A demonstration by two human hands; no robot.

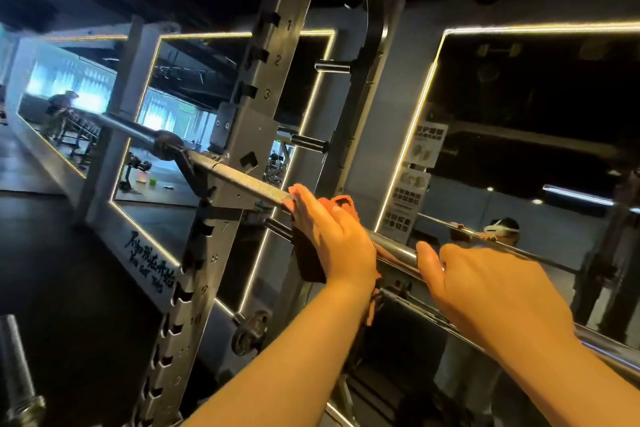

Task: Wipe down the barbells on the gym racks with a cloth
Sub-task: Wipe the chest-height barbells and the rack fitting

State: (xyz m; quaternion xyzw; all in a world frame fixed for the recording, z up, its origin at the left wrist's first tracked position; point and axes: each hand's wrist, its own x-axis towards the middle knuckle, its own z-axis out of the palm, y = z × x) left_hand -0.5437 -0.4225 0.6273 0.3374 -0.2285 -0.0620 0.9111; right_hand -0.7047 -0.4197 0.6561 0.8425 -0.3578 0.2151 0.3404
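A steel barbell [242,180] lies across the hooks of a grey rack, running from upper left to lower right. My left hand [329,236] wraps an orange cloth [341,202] around the bar just right of the rack upright; part of the cloth hangs dark below the hand. My right hand [485,284] grips the bare smooth bar further right, thumb over the top. The bar's knurled stretch shows left of my left hand.
The numbered rack upright [242,114] with slots and side pegs stands directly left of my hands. Lit mirrors [519,114] cover the wall behind. A second bar end [17,367] pokes up at the bottom left. Dark floor lies to the left.
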